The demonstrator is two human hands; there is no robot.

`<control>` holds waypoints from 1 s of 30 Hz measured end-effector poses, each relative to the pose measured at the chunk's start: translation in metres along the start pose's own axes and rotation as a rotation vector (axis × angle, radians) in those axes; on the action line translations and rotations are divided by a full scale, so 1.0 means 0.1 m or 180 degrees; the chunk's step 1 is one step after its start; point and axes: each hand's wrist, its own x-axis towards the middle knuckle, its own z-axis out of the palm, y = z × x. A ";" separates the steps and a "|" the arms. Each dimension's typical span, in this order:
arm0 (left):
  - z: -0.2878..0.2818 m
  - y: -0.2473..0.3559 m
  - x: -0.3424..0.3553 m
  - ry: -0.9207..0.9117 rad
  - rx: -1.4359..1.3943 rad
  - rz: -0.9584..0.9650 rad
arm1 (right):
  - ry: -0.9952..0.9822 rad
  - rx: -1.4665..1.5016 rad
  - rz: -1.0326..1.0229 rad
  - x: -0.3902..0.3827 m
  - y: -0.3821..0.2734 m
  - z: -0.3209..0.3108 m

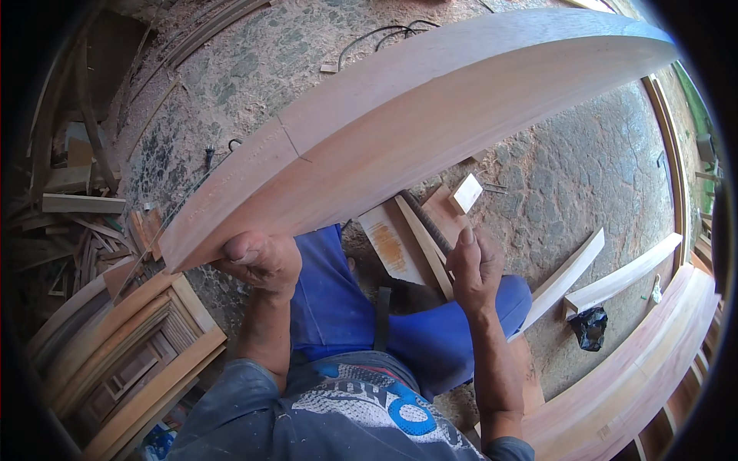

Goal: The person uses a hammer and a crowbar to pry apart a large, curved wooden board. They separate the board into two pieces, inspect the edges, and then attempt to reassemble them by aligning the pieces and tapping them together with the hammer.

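A long, curved wooden board (361, 165) slants across the view, its near end low on the left and its far end at the upper right. A pencil-like line crosses its top edge near the left part. My left hand (265, 261) is closed on the board's near end, thumb on the visible face and fingers mostly hidden. To the right and lower, my right hand (475, 265) is closed around the end of a dark, long file (424, 223), thumb upward. The file points up and left toward the underside of the board, and its handle is hidden in the fist.
Curved wood pieces (626, 273) lie on the floor to the right, beside a black plastic bag (590, 329). A large curved panel (638, 376) fills the lower right. Framed woodwork (138, 361) and offcuts (84, 250) crowd the left. A black cable (384, 31) lies beyond the board.
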 end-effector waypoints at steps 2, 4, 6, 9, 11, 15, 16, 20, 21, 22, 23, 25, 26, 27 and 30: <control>-0.01 -0.08 0.03 -0.0255 -0.0052 0.0096 | 0.0013 -0.0026 0.0111 0.06 -0.05 -0.01; -0.09 -0.10 0.05 -0.0655 -0.0233 0.0050 | 0.0026 -0.0088 0.0256 0.00 -0.09 -0.03; -0.13 -0.13 -0.02 -0.0725 -0.0036 -0.0101 | 0.0047 -0.0315 0.0307 0.12 -0.12 0.06; 0.01 -0.24 0.03 0.0224 -0.0247 -0.0188 | 0.0038 -0.0257 0.0003 0.18 -0.06 0.08; 0.17 0.08 0.02 0.0274 -0.0314 -0.0083 | -0.0033 -0.0002 0.0115 0.03 -0.09 -0.04; -0.13 0.06 -0.03 -0.0604 0.0255 -0.0244 | -0.0189 -0.0228 -0.0332 -0.26 0.17 -0.06; -0.13 0.10 -0.01 -0.0553 0.0159 -0.0265 | -0.0171 -0.0137 -0.0342 -0.32 0.18 -0.08; -0.09 0.20 -0.08 -0.0399 -0.0861 -0.0448 | 0.0050 0.0061 -0.0341 -0.54 0.55 -0.18; -0.08 0.20 -0.10 -0.0437 -0.1013 -0.0377 | 0.0033 0.0068 -0.0246 -0.55 0.52 -0.19; -0.08 0.20 -0.12 -0.0459 -0.1149 -0.0298 | -0.0002 0.0083 -0.0162 -0.53 0.50 -0.20; -0.06 0.18 -0.12 -0.0427 -0.1213 -0.0300 | -0.0058 0.0301 -0.0066 -0.50 0.44 -0.20; -0.04 0.11 -0.10 -0.0366 -0.1268 -0.0404 | -0.0075 0.0282 0.0002 -0.40 0.37 -0.17; -0.03 0.09 -0.07 -0.0342 -0.1142 -0.0379 | -0.0075 0.0272 0.0047 -0.34 0.33 -0.13; 0.00 0.10 -0.02 -0.0310 -0.1022 -0.0357 | -0.0056 0.0309 0.0141 -0.26 0.26 -0.08; 0.02 0.12 0.10 -0.0512 -0.0293 -0.0115 | -0.0017 0.0381 0.0338 0.01 -0.02 0.10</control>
